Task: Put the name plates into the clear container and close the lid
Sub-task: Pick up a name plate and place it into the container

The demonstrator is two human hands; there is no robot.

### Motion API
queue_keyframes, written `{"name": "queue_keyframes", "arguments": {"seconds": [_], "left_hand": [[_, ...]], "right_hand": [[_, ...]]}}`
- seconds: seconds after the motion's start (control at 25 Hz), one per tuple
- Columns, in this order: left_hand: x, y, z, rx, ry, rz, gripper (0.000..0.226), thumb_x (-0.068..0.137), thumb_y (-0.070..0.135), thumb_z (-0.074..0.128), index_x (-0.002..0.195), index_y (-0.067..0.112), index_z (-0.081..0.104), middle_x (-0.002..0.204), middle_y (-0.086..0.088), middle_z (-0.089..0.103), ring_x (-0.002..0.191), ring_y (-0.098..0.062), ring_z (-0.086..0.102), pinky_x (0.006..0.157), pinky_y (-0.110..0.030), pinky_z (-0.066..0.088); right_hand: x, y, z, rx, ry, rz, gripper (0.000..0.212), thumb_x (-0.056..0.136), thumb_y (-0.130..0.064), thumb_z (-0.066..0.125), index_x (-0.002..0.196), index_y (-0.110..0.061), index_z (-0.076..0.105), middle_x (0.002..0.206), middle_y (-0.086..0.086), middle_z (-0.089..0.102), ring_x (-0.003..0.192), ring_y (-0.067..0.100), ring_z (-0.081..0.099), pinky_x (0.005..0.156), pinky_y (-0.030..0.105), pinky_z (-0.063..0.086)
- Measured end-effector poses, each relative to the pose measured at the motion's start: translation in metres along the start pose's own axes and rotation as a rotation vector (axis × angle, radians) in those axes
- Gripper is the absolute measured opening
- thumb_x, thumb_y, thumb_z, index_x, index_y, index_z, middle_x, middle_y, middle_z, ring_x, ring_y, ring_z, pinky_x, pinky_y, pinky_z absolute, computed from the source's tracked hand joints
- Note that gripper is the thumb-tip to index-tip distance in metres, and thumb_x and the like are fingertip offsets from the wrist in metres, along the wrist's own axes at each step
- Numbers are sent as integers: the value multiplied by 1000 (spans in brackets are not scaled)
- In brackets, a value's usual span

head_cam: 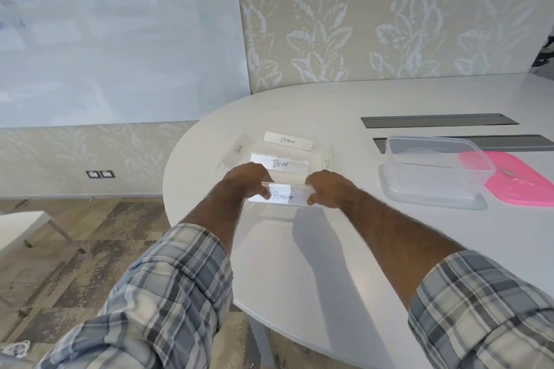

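Five clear acrylic name plates lie on the white oval table (344, 249); the PENGUIN plate (283, 197), nearest, is pinched at its ends by the left hand (247, 178) and right hand (326, 187); BEAR plate (280, 163) and OSTRICH plate (288, 141) sit toward 12 o'clock; one clear rectangular plastic container (434, 171), open, and one glossy pink lid (518, 180) lie at 3 o'clock.

We can't read the two angled side plates (236, 150) and (327, 160), fingers cover both ends of the PENGUIN plate (284, 196), and the pink lid (515, 180) is cut off at the right edge.
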State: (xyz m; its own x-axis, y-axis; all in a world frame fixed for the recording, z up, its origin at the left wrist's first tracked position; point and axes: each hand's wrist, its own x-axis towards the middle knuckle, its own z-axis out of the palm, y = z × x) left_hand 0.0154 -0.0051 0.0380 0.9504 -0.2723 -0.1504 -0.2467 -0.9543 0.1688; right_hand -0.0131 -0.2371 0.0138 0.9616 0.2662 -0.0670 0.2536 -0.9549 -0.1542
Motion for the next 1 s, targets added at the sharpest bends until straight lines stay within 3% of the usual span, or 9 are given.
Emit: {"name": "queue_keyframes", "arguments": {"seconds": [0.16,0.28,0.4,0.6,0.88,1.0], "left_hand": [[10,29,-28,13,53,47,48,77,36,79,124,34,70,122,10,68,113,-18,61,91,-35,51],[22,68,-48,34,84,105,43,75,36,80,117,37,72,112,10,71,102,-17,63,76,-29,49],[36,123,-63,85,129,177,40,75,36,79,115,37,74,101,6,73,92,-19,65,58,-23,38],[63,217,-67,80,175,244,40,76,34,79,115,36,73,104,6,73,97,-20,66,70,-26,41],[100,328,-47,10,173,236,38,78,31,78,114,38,73,107,4,69,86,-18,59,71,-26,40],[110,354,-36,-5,184,219,38,80,29,77,117,36,72,115,4,66,100,-21,61,76,-28,41]], "right_hand": [[-7,22,-33,-45,60,27,52,85,-33,74,131,-14,57,131,8,60,120,28,58,97,41,49],[-19,54,-60,-80,111,53,48,84,-33,73,125,-15,60,126,8,62,116,28,59,92,39,50],[-37,100,-85,-86,144,111,51,84,-33,73,130,-17,58,132,5,61,123,26,56,98,40,48],[-64,187,-120,-110,173,172,56,83,-31,75,134,-17,58,135,5,60,127,25,54,101,36,46],[-90,298,-136,-123,174,236,59,82,-29,77,136,-16,56,137,6,58,128,25,53,99,34,44],[-93,323,-135,-143,171,231,58,83,-29,76,136,-16,56,138,7,58,127,27,55,100,37,47]]}}
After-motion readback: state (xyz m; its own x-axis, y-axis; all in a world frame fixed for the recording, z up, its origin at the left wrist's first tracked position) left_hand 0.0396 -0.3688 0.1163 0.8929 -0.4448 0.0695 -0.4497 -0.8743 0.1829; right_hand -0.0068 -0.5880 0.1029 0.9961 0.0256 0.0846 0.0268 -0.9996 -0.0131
